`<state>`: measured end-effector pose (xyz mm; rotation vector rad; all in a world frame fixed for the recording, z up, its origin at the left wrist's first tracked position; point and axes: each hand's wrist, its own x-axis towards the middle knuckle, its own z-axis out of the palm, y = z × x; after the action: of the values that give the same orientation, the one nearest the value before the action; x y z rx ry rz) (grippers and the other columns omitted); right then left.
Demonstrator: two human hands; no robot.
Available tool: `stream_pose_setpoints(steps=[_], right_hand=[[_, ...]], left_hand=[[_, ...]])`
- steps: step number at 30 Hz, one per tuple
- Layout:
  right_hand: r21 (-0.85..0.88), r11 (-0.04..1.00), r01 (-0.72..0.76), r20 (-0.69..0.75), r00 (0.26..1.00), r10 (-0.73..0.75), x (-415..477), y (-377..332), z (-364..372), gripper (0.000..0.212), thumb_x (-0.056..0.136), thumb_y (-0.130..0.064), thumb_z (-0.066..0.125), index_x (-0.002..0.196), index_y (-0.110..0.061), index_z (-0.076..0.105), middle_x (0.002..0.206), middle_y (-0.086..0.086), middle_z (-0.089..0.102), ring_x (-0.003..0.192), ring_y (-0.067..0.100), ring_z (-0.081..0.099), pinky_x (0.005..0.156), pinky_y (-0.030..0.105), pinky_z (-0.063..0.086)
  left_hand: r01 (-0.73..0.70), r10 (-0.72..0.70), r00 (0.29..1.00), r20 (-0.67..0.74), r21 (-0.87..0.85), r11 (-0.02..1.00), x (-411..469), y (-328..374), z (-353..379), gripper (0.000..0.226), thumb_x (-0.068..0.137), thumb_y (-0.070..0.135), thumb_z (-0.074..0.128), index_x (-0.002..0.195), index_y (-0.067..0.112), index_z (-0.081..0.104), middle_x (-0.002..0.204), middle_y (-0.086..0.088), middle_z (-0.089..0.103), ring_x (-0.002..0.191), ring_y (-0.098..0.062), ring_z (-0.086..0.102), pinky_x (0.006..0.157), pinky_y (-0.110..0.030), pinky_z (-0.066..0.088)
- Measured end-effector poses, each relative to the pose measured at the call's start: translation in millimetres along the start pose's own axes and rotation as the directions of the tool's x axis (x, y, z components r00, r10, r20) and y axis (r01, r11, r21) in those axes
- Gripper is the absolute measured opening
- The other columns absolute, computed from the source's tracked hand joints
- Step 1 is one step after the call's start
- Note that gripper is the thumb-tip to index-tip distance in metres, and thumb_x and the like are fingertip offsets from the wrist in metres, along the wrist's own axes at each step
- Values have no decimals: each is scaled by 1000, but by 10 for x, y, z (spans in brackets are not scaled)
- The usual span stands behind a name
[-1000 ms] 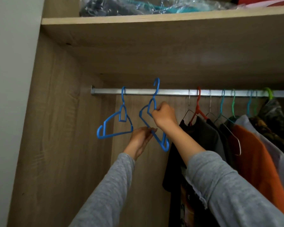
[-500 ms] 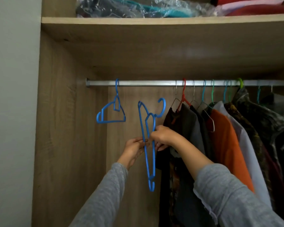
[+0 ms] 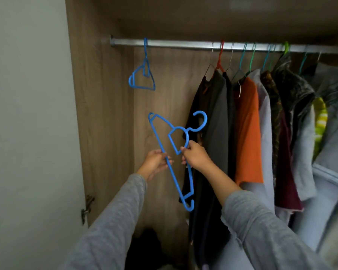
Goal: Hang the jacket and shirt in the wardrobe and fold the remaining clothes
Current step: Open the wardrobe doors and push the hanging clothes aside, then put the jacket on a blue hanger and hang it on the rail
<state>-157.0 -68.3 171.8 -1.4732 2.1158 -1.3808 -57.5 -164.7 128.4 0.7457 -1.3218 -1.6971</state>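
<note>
Below the rail point(image 3: 174, 43), left hand point(image 3: 154, 162) and right hand point(image 3: 196, 157) pinch a tilted blue hanger point(image 3: 175, 184), hung clothes point(image 3: 248, 133) crowding close behind

Both grey-sleeved arms reach forward and up, the left hand point(image 3: 154, 162) and right hand point(image 3: 195, 156) close together, each gripping the blue hanger point(image 3: 175, 181) with curled fingers.

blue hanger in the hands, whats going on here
A person at an open wardrobe holds a blue hanger in both hands, below the rail and tilted, with nothing on it. The left hand grips its long bar; the right hand pinches the loop under the hook. A second blue hanger hangs bare on the rail, with hung clothes to the right.
</note>
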Motion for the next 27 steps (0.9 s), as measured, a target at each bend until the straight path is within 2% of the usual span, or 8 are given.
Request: stream_pose_setpoints(steps=[6,8,10,12,17,20,23,27], right_hand=[[30,996,85,-82,993,-83,-570,285,-313,36,95,-26,49,64,-15,34,64,8,49,64,28,54,68,46,51],[12,993,116,-78,990,-115,-796,429,-466,38,94,-26,50,61,-17,34,59,2,44,62,25,49,66,42,47],[-27,988,149,-62,987,-151,-1036,584,-578,39,94,-26,51,60,-18,34,56,-1,42,63,24,46,64,38,42],[-40,982,182,-16,983,-183,-1344,744,-729,39,93,-27,52,59,-19,35,55,-3,41,62,22,45,64,37,40],[-58,963,264,141,957,-254,-1930,986,-994,40,93,-30,52,58,-20,34,54,-3,39,60,21,43,60,35,36],[-115,940,322,229,929,-290,-2147,944,-1023,41,90,-35,54,57,-18,36,53,-2,39,62,26,48,60,39,41],[-191,885,426,342,873,-346,-2429,791,-941,40,91,-37,51,60,-17,37,56,-1,41,64,22,49,59,34,36],[-102,845,525,479,770,-421,-2871,629,-715,39,92,-37,51,59,-19,40,54,-1,41,60,17,45,54,31,32]], left_hand=[[-7,-10,992,-127,-133,991,-614,13,87,45,99,43,33,131,12,38,105,-11,56,87,-24,66,54,-23,53],[-83,47,959,-278,-121,989,-841,18,122,33,100,39,34,110,10,47,83,-8,61,79,-20,66,54,-24,49],[-129,120,882,-456,11,992,-1027,-25,88,34,100,33,40,95,2,54,70,-11,59,79,-25,67,60,-30,50],[-53,184,789,-586,233,971,-1328,-175,116,45,99,30,44,114,-11,54,102,-27,61,108,-39,57,84,-39,44],[126,570,613,-547,780,613,-2348,-618,410,53,98,28,45,132,-11,40,140,-35,31,133,-44,28,109,-42,18],[156,613,674,-411,891,426,-2694,-823,369,47,100,30,31,121,-5,54,129,-29,49,129,-41,37,112,-54,16],[182,561,745,-359,920,347,-3189,-848,302,54,102,34,24,89,2,66,96,-20,67,103,-35,58,112,-44,14],[131,465,825,-322,908,397,-3988,-933,64,54,99,43,30,69,5,55,72,-14,65,74,-33,60,76,-39,46]])
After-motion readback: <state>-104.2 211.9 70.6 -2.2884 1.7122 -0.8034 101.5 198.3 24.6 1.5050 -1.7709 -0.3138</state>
